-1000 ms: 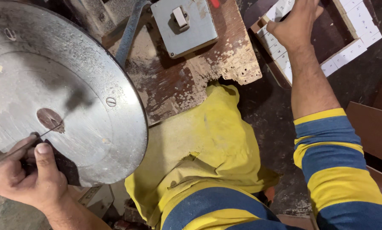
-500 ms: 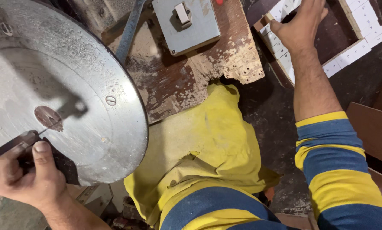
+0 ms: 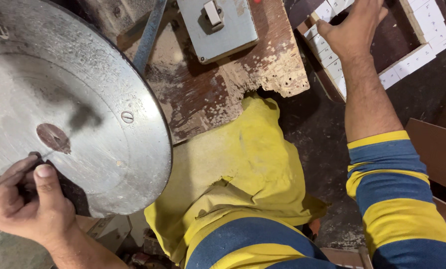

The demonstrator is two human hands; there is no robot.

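Two hands: both were busy, well apart, one at each side of the bench (image 3: 208, 99).
Left hand: the left hand (image 3: 26, 201) was pinched shut on a small dark workpiece (image 3: 34, 158), thumb on top, at the lower-left rim of the metal grinding disc (image 3: 83, 84).
Change at the disc: over the last second that grip had crept slightly inward along the rim, the piece staying against the disc face near its brown centre patch (image 3: 54, 138).
Right hand: the right hand (image 3: 355, 30) had slid further up over the tray of white tiles (image 3: 422, 30) at the bench's far right corner, fingers curled down; whether it gripped a tile I cannot tell.
Meaning: the grinding contact seemed held while another tile was sought.
Nearby: a grey switch box (image 3: 218, 27) sat at the bench's far edge.
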